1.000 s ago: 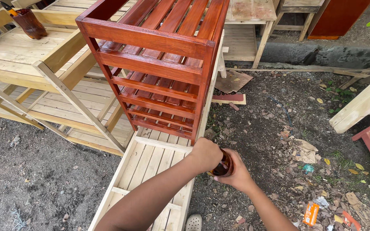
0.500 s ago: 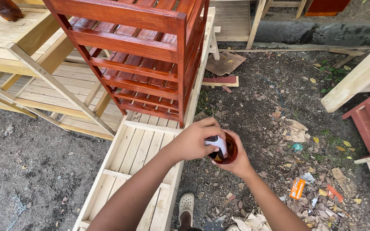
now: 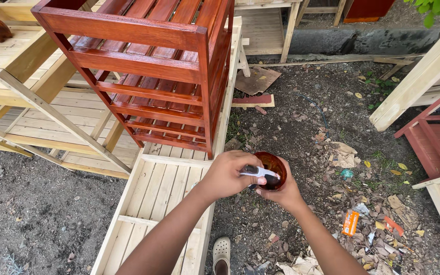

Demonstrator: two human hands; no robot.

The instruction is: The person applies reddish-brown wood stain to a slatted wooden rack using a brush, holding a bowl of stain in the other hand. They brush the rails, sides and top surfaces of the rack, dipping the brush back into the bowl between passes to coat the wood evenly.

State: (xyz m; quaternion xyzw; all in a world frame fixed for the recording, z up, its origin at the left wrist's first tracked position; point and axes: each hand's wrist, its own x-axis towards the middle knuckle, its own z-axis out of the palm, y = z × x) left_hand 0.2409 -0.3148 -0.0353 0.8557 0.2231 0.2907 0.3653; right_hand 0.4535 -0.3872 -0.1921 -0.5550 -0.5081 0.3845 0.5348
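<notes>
My right hand (image 3: 283, 196) cups a small round container (image 3: 272, 164) stained dark red-brown inside. My left hand (image 3: 226, 175) grips a brush with a pale handle (image 3: 257, 171), its tip resting in the container's mouth. Both hands meet over the right edge of an unpainted slatted wooden frame (image 3: 154, 203) lying flat on the ground. Just beyond them stands a red-brown stained wooden shelf rack (image 3: 143, 66), tilted on top of the pale frames.
More bare wooden frames (image 3: 36, 117) lie at the left. Dirt ground at the right holds litter, dry leaves and an orange packet (image 3: 350, 222). A red-stained piece (image 3: 434, 137) and a pale plank (image 3: 418, 76) sit at the right. A sandal (image 3: 221, 253) shows below.
The view has tilted and my hands have shifted toward the middle of the picture. The brush's pale handle, hidden a second ago, now shows in my left hand at the container's mouth.
</notes>
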